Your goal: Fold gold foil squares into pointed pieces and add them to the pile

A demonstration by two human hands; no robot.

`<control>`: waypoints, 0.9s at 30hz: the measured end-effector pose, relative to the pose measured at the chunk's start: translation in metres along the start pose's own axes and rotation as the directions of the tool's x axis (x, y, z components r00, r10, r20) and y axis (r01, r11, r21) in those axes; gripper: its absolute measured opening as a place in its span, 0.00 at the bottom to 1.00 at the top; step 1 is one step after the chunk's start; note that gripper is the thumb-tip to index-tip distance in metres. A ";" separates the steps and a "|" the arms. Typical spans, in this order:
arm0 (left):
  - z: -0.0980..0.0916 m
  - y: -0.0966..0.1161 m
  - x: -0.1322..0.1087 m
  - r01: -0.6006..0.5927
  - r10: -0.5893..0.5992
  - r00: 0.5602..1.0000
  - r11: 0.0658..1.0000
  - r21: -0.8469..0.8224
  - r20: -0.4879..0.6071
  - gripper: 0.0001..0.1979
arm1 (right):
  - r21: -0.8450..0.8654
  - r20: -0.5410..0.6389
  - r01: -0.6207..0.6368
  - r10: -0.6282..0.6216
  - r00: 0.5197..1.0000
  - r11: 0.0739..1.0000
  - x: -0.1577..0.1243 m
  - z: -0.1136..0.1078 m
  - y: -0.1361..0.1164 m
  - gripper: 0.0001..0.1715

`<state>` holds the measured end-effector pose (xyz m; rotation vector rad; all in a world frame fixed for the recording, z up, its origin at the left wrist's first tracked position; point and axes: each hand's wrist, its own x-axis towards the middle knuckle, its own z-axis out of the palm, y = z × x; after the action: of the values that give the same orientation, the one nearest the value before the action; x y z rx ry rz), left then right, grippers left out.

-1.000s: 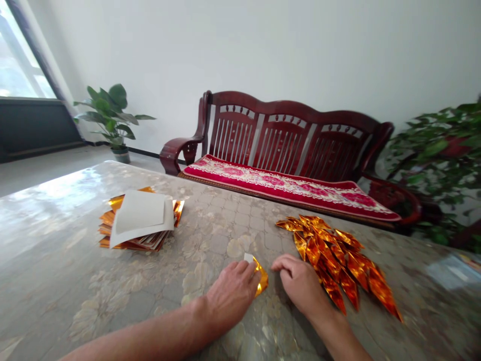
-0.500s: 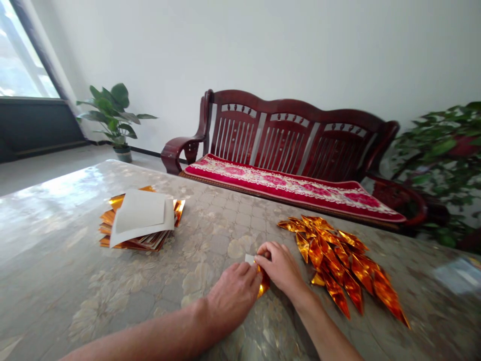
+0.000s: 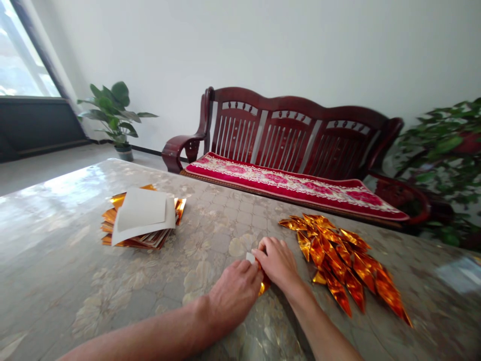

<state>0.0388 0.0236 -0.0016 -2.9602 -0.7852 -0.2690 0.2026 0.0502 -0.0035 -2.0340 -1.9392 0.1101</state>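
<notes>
My left hand point(image 3: 235, 291) and my right hand point(image 3: 274, 263) meet over a small folded piece of gold foil paper point(image 3: 264, 286), whose white backing point(image 3: 250, 257) shows at the top. Both hands pinch this piece, and their fingers hide most of it. Just right of my right hand lies a loose heap of folded, pointed gold foil pieces point(image 3: 340, 265). Farther left, a stack of gold foil sheets point(image 3: 143, 240) sits under white paper sheets point(image 3: 142, 213). All of this rests on a glossy, patterned table top point(image 3: 56, 235).
Beyond the table's far edge stands a dark red wooden bench point(image 3: 285, 120) with a red floral cushion point(image 3: 293, 185). A leafy potted plant point(image 3: 110, 108) stands at the back left, and another plant point(image 3: 439, 160) stands at the right. A bright window point(image 3: 22, 50) is at the far left.
My right hand has moved left from beside the foil piece and now pinches it with my left hand. The heap and stack have not visibly moved.
</notes>
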 end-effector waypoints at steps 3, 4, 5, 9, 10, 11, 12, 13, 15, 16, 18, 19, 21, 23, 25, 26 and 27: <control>0.002 -0.001 0.000 0.020 -0.020 1.000 1.000 -0.015 -0.013 0.07 | 0.029 0.019 0.000 0.000 1.000 1.000 0.005 -0.001 0.004 0.09; 0.003 -0.001 -0.001 0.030 -0.031 0.999 0.999 -0.024 -0.020 0.07 | 0.041 0.030 0.001 -0.002 1.000 0.999 0.005 -0.002 0.007 0.09; 0.004 -0.002 -0.001 0.041 -0.042 0.999 0.999 -0.035 -0.027 0.06 | 0.050 0.035 0.004 -0.006 0.999 0.999 0.005 -0.003 0.009 0.09; 0.009 -0.004 -0.002 0.067 -0.072 0.995 0.995 -0.071 -0.066 0.06 | 0.024 -0.036 0.024 -0.023 0.999 0.999 -0.013 -0.002 0.015 0.08; 0.010 -0.005 -0.002 0.071 -0.077 0.994 0.994 -0.080 -0.075 0.06 | 0.000 -0.061 0.029 -0.028 0.998 1.000 -0.020 -0.001 0.015 0.09; 0.010 -0.005 -0.002 0.076 -0.083 0.993 0.993 -0.087 -0.081 0.06 | -0.022 -0.075 0.035 -0.036 0.997 0.999 -0.027 0.000 0.016 0.10; 0.010 -0.005 -0.002 0.081 -0.089 0.993 0.992 -0.093 -0.084 0.06 | -0.040 -0.090 0.044 -0.047 0.995 0.998 -0.033 0.002 0.017 0.11; 0.010 -0.006 -0.001 0.086 -0.095 0.992 0.991 -0.099 -0.082 0.06 | -0.053 -0.108 0.050 -0.056 0.993 0.997 -0.038 0.003 0.018 0.11; 0.007 -0.007 -0.001 0.102 -0.111 0.992 0.988 -0.119 -0.068 0.06 | -0.060 -0.129 0.060 -0.067 0.989 0.996 -0.045 0.002 0.022 0.09; 0.006 -0.008 -0.001 0.112 -0.121 0.991 0.984 -0.138 -0.059 0.06 | -0.050 -0.123 0.065 -0.070 0.990 0.997 -0.047 0.001 0.024 0.09; 0.004 -0.010 -0.001 0.135 -0.148 0.988 0.969 -0.206 -0.049 0.07 | -0.001 -0.070 0.060 -0.060 0.996 0.998 -0.048 -0.004 0.029 0.06; 0.003 -0.012 -0.001 0.150 -0.167 0.985 0.956 -0.252 -0.050 0.08 | 0.032 -0.034 0.049 -0.048 0.998 0.998 -0.047 -0.006 0.030 0.06; 0.005 -0.016 -0.002 0.177 -0.211 0.975 0.922 -0.344 -0.065 0.07 | 0.098 0.026 0.019 -0.022 0.999 0.995 -0.048 -0.012 0.030 0.07; 0.007 -0.018 -0.002 0.209 -0.259 0.963 0.888 -0.409 -0.071 0.07 | 0.148 0.054 0.009 -0.017 0.998 0.989 -0.049 -0.015 0.026 0.10; 0.009 -0.019 -0.002 0.263 -0.323 0.944 0.861 -0.436 -0.067 0.11 | 0.182 0.068 0.006 -0.019 0.998 0.983 -0.050 -0.017 0.019 0.15; 0.010 -0.019 -0.002 0.297 -0.360 0.931 0.849 -0.436 -0.066 0.13 | 0.192 0.076 -0.008 -0.007 0.997 0.981 -0.049 -0.017 0.015 0.16; 0.010 -0.019 -0.002 0.331 -0.396 0.916 0.839 -0.431 -0.066 0.15 | 0.200 0.088 -0.028 0.011 0.996 0.979 -0.049 -0.017 0.012 0.16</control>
<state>0.0289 0.0404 -0.0111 -3.0749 -1.4321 -0.7657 0.2156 -0.0009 0.0005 -1.9445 -1.8745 0.3894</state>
